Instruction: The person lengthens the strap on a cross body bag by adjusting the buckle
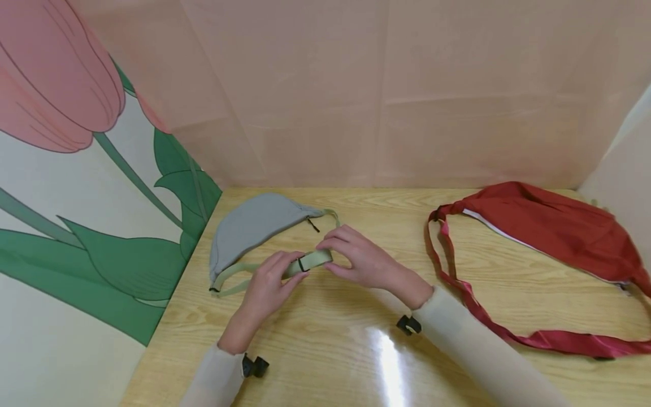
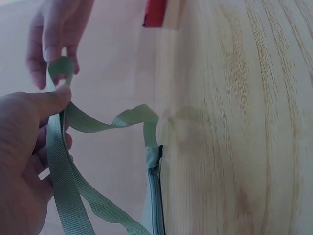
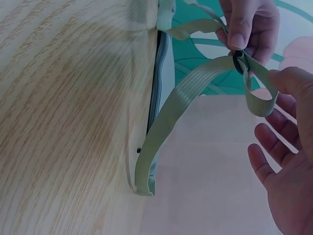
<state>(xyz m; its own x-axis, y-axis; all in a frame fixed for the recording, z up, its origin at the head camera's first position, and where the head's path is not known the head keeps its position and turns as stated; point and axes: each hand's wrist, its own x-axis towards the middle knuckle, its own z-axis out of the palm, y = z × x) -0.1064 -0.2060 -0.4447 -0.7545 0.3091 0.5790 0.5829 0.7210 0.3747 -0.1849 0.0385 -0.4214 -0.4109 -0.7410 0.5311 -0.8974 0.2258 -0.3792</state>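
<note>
1. Green strap (image 1: 316,259) is held up between two hands just below the centre of the head view, folded into a small loop beside a black slider (image 1: 303,264).
2. Left hand (image 1: 267,282), at 8 o'clock from the loop, pinches the strap at the slider between thumb and fingers.
3. Right hand (image 1: 362,261), at 3 o'clock from the loop, pinches the loop's end with thumb and forefinger; its other fingers are loosely spread in the right wrist view.
4. Grey bag (image 1: 254,229) lies at 10 o'clock from the loop, with strap running from both its ends and a dark zip pull (image 1: 313,225) near its upper right end.
5. Red bag (image 1: 549,229) lies well apart at 3 o'clock, its red strap (image 1: 483,316) curving below it along 4 o'clock.
6. Both bags lie on a wood-grain table (image 1: 325,350); a peach backdrop (image 1: 325,90) rises at 12 o'clock, and a tulip-printed panel (image 1: 117,243) stands at 9 o'clock.
</note>
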